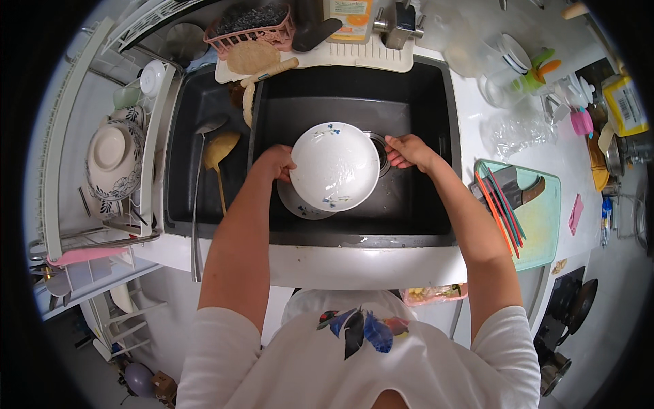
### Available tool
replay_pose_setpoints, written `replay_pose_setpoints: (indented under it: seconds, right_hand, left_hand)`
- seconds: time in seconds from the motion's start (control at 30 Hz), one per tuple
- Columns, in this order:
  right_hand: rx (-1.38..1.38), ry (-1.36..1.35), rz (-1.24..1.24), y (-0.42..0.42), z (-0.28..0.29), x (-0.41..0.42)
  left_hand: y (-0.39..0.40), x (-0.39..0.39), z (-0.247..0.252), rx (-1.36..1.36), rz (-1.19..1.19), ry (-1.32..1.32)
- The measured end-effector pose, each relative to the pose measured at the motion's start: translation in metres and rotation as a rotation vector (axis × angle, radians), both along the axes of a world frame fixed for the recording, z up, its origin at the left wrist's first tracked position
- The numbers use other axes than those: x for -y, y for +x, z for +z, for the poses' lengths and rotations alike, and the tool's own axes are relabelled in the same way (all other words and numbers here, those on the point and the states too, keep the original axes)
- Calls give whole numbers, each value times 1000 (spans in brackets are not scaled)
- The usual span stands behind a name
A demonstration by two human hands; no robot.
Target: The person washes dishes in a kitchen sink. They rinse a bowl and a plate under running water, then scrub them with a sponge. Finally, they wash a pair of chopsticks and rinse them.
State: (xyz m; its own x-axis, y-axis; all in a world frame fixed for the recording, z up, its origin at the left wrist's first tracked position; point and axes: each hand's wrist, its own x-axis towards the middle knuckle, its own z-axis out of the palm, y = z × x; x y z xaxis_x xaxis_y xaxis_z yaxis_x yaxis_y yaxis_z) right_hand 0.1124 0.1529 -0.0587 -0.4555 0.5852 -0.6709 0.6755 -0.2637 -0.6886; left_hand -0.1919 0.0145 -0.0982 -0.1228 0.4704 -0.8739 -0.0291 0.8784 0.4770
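My left hand (279, 162) grips the left rim of a wet white plate (334, 166) with small blue flower prints, held over the right basin of the black sink (357, 240). Partly covered by it, a second flowered dish (306, 210) lies lower in the basin. To the right of the plate, apart from its rim, is my right hand (409, 152), with its fingers slightly bent and nothing seen in them. The round drain (380, 148) shows between the plate and that hand.
In the left basin lie a gold-coloured ladle (221, 148) and a long metal spoon (198, 179). A dish rack (158, 148) with bowls stands at the left. A cutting board (544, 230) bears a cleaver (503, 186) and chopsticks. The faucet (401, 25) rises behind the sink.
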Motion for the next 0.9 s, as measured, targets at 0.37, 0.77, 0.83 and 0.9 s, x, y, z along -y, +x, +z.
replay_pose_setpoints:
  seconds: [0.37,0.77,0.83,0.9]
  right_hand:
    - [-49,10,59,23,20,29]
    - [-83,28,121,31,40,43]
    - [-133,35,68,33,43,43]
    - [-151,57,50,38,48,40]
  left_hand:
    - [-11,-41,19,-287,-303,-101]
    - [18,-77,72,-887,-975,449]
    - [34,-70,87,-1002,-1068,493]
    - [53,-63,100,-1099,-1134,561]
